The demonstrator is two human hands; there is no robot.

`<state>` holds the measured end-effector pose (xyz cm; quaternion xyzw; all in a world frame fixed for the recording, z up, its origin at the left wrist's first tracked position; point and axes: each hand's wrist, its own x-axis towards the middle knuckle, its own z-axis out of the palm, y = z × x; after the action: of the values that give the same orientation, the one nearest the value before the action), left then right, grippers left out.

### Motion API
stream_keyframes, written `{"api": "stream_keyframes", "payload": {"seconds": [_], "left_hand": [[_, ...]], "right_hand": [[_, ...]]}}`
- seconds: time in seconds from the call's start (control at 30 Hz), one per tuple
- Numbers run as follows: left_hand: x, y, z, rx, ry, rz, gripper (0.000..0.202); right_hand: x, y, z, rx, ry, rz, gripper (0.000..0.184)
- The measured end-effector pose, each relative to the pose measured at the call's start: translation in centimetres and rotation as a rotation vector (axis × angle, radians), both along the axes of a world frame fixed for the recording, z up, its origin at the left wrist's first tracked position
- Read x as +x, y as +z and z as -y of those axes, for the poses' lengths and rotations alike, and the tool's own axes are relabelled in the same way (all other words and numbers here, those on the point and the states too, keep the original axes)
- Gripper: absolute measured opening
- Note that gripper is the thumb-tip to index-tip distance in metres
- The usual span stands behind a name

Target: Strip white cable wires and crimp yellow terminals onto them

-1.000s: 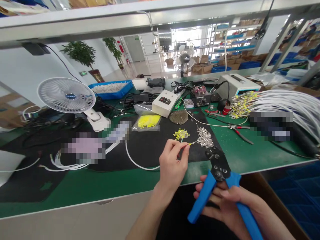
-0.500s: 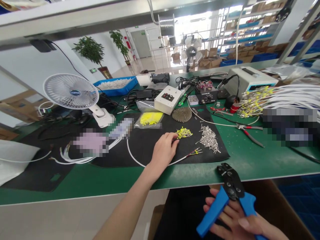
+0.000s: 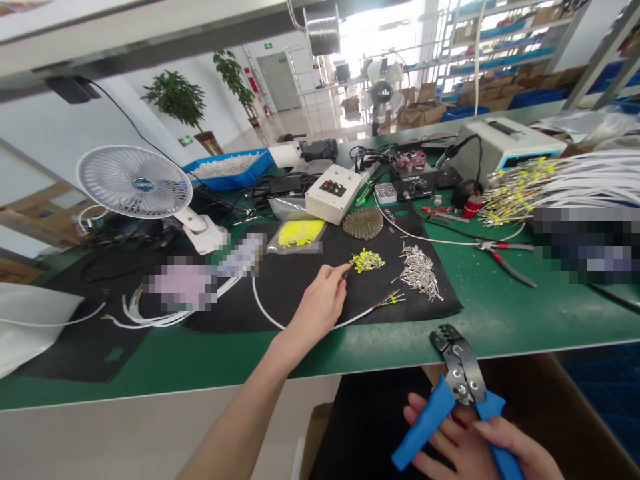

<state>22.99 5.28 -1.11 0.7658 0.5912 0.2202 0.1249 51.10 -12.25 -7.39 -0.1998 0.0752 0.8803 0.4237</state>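
My right hand (image 3: 465, 440) grips a crimping tool (image 3: 460, 380) by its blue handles in front of the table edge. The handles are spread and the dark jaws point up and away from me. My left hand (image 3: 323, 297) is at the near left edge of a small pile of yellow-sleeved crimp terminals (image 3: 367, 260), index finger stretched toward it and the other fingers curled. Whatever may be between its fingertips is hidden. Right of the left hand lies the end of a white cable (image 3: 357, 321), its thin wires (image 3: 393, 299) fanned out with yellow sleeves on them.
Loose silver terminals (image 3: 420, 272) lie on the black mat (image 3: 280, 280). Behind are a bag of yellow sleeves (image 3: 300, 233), a white switch box (image 3: 334, 193) and a round mesh-like disc (image 3: 363, 224). Red-handled cutters (image 3: 505, 257) and bundled white cables (image 3: 590, 180) are at right; a fan (image 3: 135, 183) stands left.
My left hand has shifted slightly left, its index finger straighter and its thumb now out of sight. The crimping tool has turned a little in my right hand. The camera view has tilted slightly.
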Motion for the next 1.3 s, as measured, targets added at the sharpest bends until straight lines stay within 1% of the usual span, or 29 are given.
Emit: {"api": "stream_keyframes", "payload": {"seconds": [0.07,0.13,0.27,0.33,0.5,0.57,0.63,0.7,0.77,0.83,0.93,1.0,1.07,1.17,1.23,1.3], "left_hand": [[-0.5,0.1,1.0,-0.013,0.011,0.047,0.033],[-0.9,0.1,1.8,-0.017,0.030,0.089,0.028],[-1.9,-0.5,2.5,-0.021,0.056,0.138,0.018],[-2.3,-0.9,2.8,-0.019,0.061,0.143,0.016],[-3.2,-1.3,3.4,-0.006,0.050,0.117,0.018],[-3.5,-1.4,3.6,0.002,0.052,0.098,0.019],[-3.7,-1.6,3.8,0.014,0.068,0.071,0.022],[-4.0,-1.8,3.8,0.025,0.088,0.032,0.024],[-4.2,-1.9,3.9,0.033,0.107,-0.014,0.025],[-4.3,-1.9,4.0,0.038,0.112,-0.061,0.023],[-4.2,-1.5,4.1,0.040,0.090,-0.131,0.022],[-4.1,-1.2,4.0,0.037,0.059,-0.177,0.023],[-4.0,-0.9,3.7,0.031,0.024,-0.215,0.024],[-4.1,-0.6,3.0,0.011,-0.025,-0.230,0.024],[-4.1,-0.4,2.8,-0.008,-0.043,-0.202,0.021],[-3.9,0.0,3.3,-0.024,-0.039,-0.137,0.018]], "right_hand": [[-0.2,-0.3,0.0,-0.032,-0.011,0.027,0.045],[-0.3,-0.2,0.0,-0.052,-0.005,0.061,0.041],[-0.3,0.7,-0.3,-0.079,0.010,0.084,0.035],[-0.2,1.0,-0.3,-0.077,0.000,0.079,0.035],[-0.1,0.9,0.0,-0.017,0.000,0.086,0.041],[-0.1,1.0,0.0,-0.003,0.003,0.093,0.038],[-0.1,1.3,0.0,0.023,0.000,0.100,0.031],[-0.2,1.4,0.1,0.054,-0.003,0.114,0.028],[-0.2,1.3,0.2,0.055,-0.019,0.136,0.029],[-0.2,0.6,0.5,0.026,-0.036,0.150,0.030],[-0.1,-0.6,0.9,-0.003,-0.051,0.163,0.027],[0.0,-0.8,1.1,0.003,-0.045,0.172,0.026],[0.0,-0.4,1.0,0.014,-0.035,0.178,0.026],[-0.1,1.0,0.8,0.015,-0.022,0.197,0.029],[-0.1,1.9,0.6,0.019,0.004,0.212,0.027],[-0.2,2.5,0.7,0.028,0.031,0.241,0.025]]}}
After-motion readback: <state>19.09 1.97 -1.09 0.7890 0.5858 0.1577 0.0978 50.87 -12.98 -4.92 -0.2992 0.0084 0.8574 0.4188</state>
